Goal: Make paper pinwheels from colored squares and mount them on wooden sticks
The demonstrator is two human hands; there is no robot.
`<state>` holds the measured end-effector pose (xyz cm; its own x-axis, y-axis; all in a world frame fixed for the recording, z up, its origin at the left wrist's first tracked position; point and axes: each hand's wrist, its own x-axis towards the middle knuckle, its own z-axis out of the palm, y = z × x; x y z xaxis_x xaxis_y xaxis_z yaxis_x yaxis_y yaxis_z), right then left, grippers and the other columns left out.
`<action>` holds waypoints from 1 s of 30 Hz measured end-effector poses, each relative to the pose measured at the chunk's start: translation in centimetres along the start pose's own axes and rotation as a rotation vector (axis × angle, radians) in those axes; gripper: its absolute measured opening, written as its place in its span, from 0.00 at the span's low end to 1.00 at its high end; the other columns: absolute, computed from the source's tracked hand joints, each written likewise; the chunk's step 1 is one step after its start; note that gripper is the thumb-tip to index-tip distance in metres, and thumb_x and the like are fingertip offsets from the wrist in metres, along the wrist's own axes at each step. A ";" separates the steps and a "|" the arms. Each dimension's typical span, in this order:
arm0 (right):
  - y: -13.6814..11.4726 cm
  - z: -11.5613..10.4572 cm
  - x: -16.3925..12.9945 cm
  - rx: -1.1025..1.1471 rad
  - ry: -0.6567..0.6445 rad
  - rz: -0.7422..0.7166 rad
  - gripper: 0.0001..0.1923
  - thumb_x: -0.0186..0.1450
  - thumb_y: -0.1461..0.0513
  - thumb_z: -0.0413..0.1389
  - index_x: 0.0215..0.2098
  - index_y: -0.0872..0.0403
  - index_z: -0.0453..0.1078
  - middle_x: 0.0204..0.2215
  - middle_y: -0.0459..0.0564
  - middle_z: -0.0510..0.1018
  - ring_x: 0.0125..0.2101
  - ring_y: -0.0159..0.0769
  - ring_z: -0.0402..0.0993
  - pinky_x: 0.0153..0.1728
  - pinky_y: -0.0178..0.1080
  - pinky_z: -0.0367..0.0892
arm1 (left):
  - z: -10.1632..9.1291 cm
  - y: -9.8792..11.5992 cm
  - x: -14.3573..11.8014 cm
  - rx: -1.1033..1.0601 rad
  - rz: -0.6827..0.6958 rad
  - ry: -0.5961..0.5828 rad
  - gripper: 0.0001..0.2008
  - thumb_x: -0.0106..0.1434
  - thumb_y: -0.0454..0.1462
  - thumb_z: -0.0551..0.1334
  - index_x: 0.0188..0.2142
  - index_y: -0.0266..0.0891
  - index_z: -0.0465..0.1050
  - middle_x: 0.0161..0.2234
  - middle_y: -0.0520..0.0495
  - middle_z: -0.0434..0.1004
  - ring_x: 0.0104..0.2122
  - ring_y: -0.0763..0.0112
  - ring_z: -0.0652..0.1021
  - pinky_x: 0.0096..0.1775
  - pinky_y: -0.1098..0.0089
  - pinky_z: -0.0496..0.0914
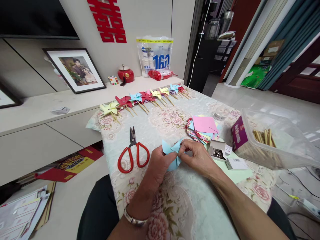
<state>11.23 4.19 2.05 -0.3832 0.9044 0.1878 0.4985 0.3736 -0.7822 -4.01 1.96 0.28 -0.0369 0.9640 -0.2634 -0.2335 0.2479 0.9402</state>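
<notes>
Both hands hold a light blue paper pinwheel (172, 163), its corners partly folded in toward the middle. My left hand (160, 163) is closed on its left side, thumb pressed near the centre. From the right, my right hand (196, 155) pinches the paper with thumb and fingertips; whether a pin is between them cannot be seen. Red-handled scissors (133, 151) lie to the left, blades pointing away. Right of the hands are a stack of coloured paper squares (203, 125) and a small open box of metal pins (218, 153).
Several finished pinwheels on sticks (136, 97) lie in a row along the table's far edge. A clear plastic bin (287, 156) holds wooden sticks (265, 137) at right. A roll of tape (221, 113) sits behind the paper stack. Beyond stands a white cabinet (75, 116).
</notes>
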 end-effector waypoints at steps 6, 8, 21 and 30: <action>-0.1 0.0 0.0 0.032 0.000 0.004 0.06 0.58 0.67 0.54 0.23 0.54 0.68 0.25 0.45 0.71 0.28 0.34 0.67 0.31 0.36 0.59 | 0.0 -0.1 0.1 0.033 -0.002 0.013 0.07 0.45 0.37 0.66 0.23 0.36 0.70 0.19 0.56 0.66 0.20 0.77 0.63 0.22 0.75 0.58; -0.1 -0.1 0.0 0.084 -0.006 0.020 0.06 0.59 0.66 0.55 0.24 0.54 0.69 0.25 0.45 0.72 0.29 0.34 0.68 0.32 0.36 0.60 | 0.0 -0.1 0.1 0.015 0.004 0.020 0.07 0.45 0.37 0.66 0.22 0.36 0.70 0.19 0.56 0.65 0.20 0.77 0.63 0.23 0.75 0.58; 0.5 -0.2 0.3 0.774 0.107 0.393 0.33 0.56 0.55 0.66 0.56 0.56 0.66 0.25 0.42 0.74 0.26 0.34 0.69 0.29 0.37 0.59 | -0.1 0.5 0.0 -0.131 -0.104 0.015 0.09 0.44 0.39 0.67 0.24 0.36 0.73 0.18 0.52 0.72 0.19 0.72 0.69 0.24 0.72 0.64; -0.2 0.4 0.2 0.745 -0.005 0.370 0.53 0.50 0.64 0.65 0.70 0.60 0.48 0.23 0.37 0.67 0.24 0.29 0.63 0.27 0.34 0.55 | -0.1 -0.7 0.6 0.025 0.002 -0.014 0.08 0.45 0.38 0.66 0.24 0.36 0.72 0.20 0.55 0.67 0.21 0.75 0.64 0.24 0.73 0.60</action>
<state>10.74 4.21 2.06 -0.3003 0.9403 -0.1600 -0.0520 -0.1837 -0.9816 -4.02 2.32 -0.52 -0.0232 0.9656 -0.2589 -0.2087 0.2486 0.9459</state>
